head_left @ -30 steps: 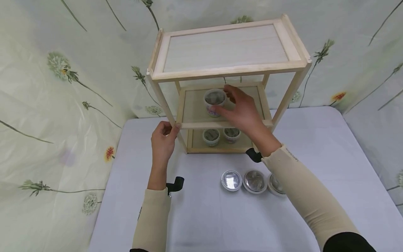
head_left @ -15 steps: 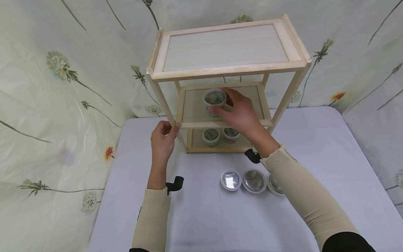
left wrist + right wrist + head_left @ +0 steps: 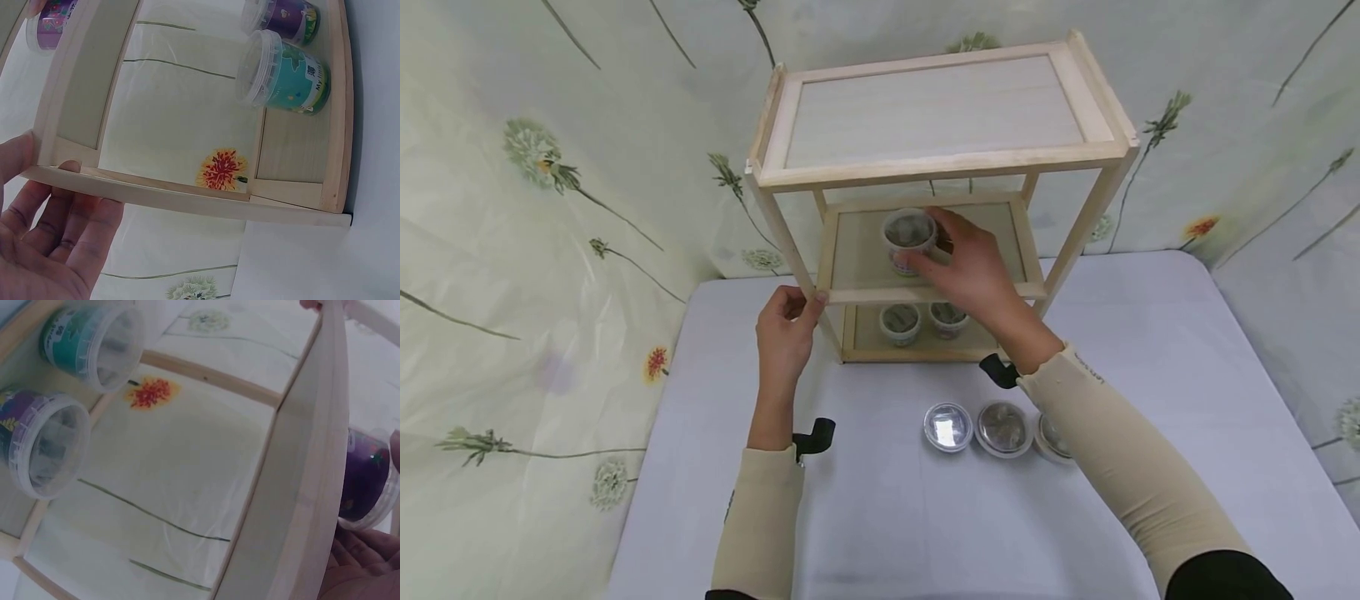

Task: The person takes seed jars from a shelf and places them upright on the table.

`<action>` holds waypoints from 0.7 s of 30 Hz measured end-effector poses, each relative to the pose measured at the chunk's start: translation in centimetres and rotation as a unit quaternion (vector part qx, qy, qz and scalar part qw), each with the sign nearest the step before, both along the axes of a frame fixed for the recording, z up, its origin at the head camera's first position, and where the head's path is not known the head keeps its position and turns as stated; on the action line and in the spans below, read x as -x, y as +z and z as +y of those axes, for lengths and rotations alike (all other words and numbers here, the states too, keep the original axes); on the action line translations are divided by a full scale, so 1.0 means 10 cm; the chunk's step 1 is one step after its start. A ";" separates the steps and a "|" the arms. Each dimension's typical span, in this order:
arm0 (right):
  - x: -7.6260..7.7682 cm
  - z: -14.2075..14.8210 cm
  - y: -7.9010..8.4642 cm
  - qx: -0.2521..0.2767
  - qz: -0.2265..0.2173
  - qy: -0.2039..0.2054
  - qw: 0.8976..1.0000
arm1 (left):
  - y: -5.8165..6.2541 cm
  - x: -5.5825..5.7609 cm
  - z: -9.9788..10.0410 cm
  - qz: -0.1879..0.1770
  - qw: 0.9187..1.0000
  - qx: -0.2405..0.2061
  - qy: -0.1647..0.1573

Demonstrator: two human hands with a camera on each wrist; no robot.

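Note:
On the middle shelf of a small wooden rack (image 3: 925, 296) stands an upright plastic tub (image 3: 910, 229) with a clear lid. My right hand (image 3: 981, 267) holds that tub from its right side, thumb in front and fingers behind. Its purple label (image 3: 364, 478) shows in the right wrist view. My left hand (image 3: 784, 337) grips the rack's front left post at middle-shelf height, thumb on one side and fingers on the other. Below, on the bottom shelf, a teal-labelled tub (image 3: 294, 78) and a purple-labelled tub (image 3: 292, 19) stand side by side.
Three lidded tubs stand in a row on the white-covered table before the rack: left tub (image 3: 947, 427), middle tub (image 3: 1003, 429), and right tub (image 3: 1054, 440), partly hidden by the right sleeve. The rack's top board (image 3: 932, 112) overhangs the right hand. A flowered sheet (image 3: 550, 333) hangs behind.
My right fingers have shifted slightly down and in around the tub's side. The tub stays in about the same spot on the middle shelf, and the left hand keeps its place.

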State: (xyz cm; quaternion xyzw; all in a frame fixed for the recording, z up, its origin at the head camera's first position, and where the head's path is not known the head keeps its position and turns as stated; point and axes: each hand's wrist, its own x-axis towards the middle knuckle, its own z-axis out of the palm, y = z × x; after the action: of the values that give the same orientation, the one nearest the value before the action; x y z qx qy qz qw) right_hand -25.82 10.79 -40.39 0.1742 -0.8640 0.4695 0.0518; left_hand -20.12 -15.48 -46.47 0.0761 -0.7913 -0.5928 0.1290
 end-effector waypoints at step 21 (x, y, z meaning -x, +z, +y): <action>-0.07 -0.02 0.07 0.028 0.004 -0.020 0.999 | 0.01 0.00 -0.01 -0.003 1.000 0.000 0.002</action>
State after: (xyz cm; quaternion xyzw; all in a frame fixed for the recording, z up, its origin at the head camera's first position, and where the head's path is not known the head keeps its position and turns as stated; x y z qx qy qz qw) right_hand -25.16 10.62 -39.68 0.1570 -0.8538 0.4915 0.0692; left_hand -20.08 -15.57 -46.38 0.0793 -0.7915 -0.5923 0.1282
